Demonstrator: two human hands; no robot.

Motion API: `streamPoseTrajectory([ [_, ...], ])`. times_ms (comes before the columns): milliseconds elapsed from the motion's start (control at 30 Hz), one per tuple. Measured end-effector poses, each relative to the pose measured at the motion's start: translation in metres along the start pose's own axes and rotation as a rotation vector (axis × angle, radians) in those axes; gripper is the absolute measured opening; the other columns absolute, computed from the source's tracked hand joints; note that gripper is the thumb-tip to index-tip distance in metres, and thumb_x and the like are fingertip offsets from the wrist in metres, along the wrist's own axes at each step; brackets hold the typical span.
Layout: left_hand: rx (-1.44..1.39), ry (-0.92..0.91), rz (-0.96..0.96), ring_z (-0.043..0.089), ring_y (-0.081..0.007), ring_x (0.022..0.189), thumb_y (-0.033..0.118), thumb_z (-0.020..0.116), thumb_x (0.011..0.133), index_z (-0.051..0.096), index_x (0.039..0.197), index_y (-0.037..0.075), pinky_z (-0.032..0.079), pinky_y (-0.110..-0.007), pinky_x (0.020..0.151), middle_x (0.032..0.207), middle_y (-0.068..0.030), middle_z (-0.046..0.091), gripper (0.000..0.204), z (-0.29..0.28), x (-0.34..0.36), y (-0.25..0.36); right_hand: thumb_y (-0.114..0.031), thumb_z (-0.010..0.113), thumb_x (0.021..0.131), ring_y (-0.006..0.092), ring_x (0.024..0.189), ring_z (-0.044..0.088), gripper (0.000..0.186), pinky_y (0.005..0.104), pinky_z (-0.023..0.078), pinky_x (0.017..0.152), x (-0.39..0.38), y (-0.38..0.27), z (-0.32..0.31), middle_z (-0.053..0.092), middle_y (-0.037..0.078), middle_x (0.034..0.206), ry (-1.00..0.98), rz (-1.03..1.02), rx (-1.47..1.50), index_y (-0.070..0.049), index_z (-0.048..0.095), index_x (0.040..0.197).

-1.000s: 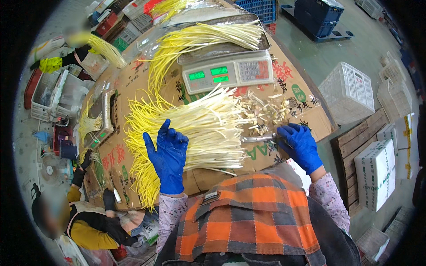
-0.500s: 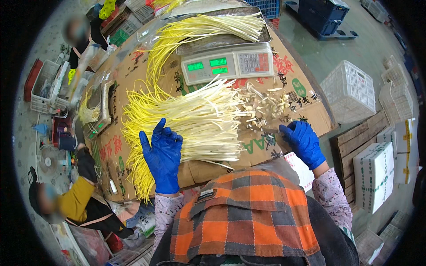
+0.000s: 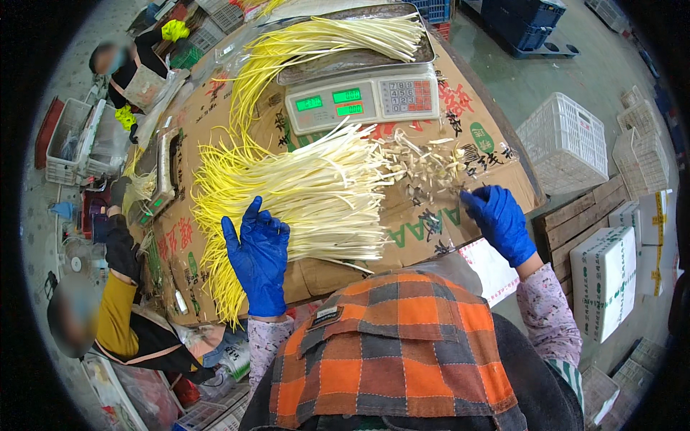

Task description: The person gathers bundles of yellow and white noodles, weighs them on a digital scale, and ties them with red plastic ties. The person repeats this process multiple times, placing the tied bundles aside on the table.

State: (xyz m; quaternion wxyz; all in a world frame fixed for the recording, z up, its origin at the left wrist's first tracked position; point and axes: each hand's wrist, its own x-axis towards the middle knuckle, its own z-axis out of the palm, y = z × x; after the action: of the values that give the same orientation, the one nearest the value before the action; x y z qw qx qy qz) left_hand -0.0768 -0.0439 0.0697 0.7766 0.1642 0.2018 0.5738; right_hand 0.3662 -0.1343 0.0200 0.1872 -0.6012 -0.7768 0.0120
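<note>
And here I have the left hand [image 3: 260, 262], blue-gloved, fingers spread and gripping nothing, over the near left part of a big heap of yellow-and-white stalks [image 3: 316, 190]; whether it touches them, I can't tell. The heap runs from under that hand across toward the right, white ends pointing to the right hand [image 3: 501, 224]. That 1, also gloved in blue, has its fingers curled, and I can't tell from here whether they hold anything. Just beyond its fingertips I see trimmed scraps [image 3: 424, 169] scattered over the cardboard-covered counter [image 3: 323, 282]. Farther out, ahead of both hands, sits a scale [image 3: 363, 100] with 3 green displays, a second bundle of stalks [image 3: 345, 43] across its tray. Right of the right hand, a white crate [image 3: 564, 144].
</note>
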Motion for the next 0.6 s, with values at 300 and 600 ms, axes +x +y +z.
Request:
streamPoseTrajectory([
  [300,-0.009,0.009,-0.048,0.062,-0.0264,0.091,0.052,0.049,0.103,0.056,0.139,-0.002,0.045,-0.041,0.094,0.108,-0.0186,0.073,0.065,-0.001,0.005,-0.006,-0.006,0.068,0.083,0.0306,0.094,0.062,0.042,0.0413,0.049,0.080,-0.025,0.034,-0.002,0.065,0.009,0.103,-0.023,0.019,-0.052,-0.016,0.065,0.124],
  [600,-0.032,0.087,0.013,0.067,-0.0282,0.092,0.053,0.047,0.104,0.058,0.137,-0.001,0.048,-0.042,0.092,0.107,-0.0176,0.074,0.065,-0.001,-0.003,-0.005,-0.015,0.068,0.087,0.0313,0.091,0.062,0.038,0.0416,0.049,0.079,-0.002,0.019,0.007,0.067,0.009,0.103,-0.111,-0.085,0.008,-0.017,0.065,0.125],
])
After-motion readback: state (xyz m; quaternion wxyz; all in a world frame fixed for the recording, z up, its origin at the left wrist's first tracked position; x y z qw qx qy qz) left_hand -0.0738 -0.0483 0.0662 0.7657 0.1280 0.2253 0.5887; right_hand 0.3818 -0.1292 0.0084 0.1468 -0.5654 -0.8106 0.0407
